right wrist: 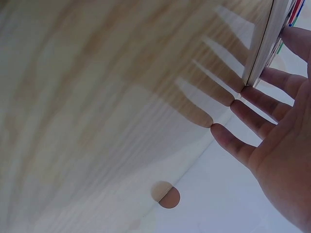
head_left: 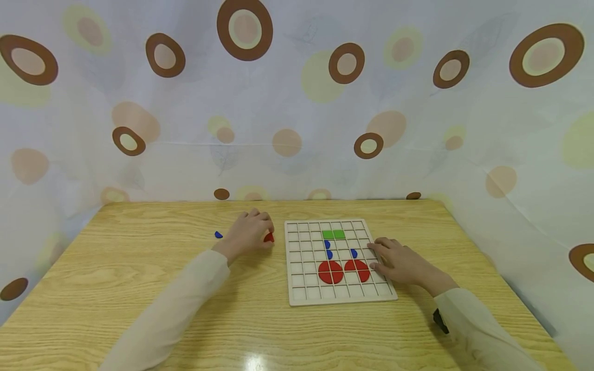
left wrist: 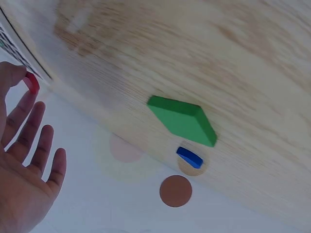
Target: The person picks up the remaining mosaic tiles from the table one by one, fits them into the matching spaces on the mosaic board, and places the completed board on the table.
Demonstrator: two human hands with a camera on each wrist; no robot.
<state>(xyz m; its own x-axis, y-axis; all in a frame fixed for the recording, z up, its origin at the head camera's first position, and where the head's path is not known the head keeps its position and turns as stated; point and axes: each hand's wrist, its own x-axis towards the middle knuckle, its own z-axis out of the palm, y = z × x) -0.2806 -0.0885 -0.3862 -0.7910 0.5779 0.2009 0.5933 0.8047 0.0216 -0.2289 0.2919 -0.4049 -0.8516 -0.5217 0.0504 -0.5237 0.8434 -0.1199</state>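
Observation:
In the head view, my left hand (head_left: 248, 230) is left of the white gridded board (head_left: 298, 281), pinching a red piece (head_left: 269, 237) between thumb and index finger. The left wrist view also shows this red piece (left wrist: 32, 83), with the other fingers spread loosely. My right hand (head_left: 398, 262) touches the board's right edge with extended fingers. On the board lie a red disc of quarter pieces (head_left: 330, 272), three more red quarters (head_left: 364, 276) beside it, two green squares (head_left: 333, 234) and three small blue half-rounds (head_left: 330, 254).
A loose blue half-round (head_left: 218, 234) lies behind the left wrist. Near it stands a green block (left wrist: 181, 121), visible in the left wrist view and hidden in the head view. The wooden table (head_left: 250, 330) meets a patterned curtain (head_left: 287, 175) behind and at the sides.

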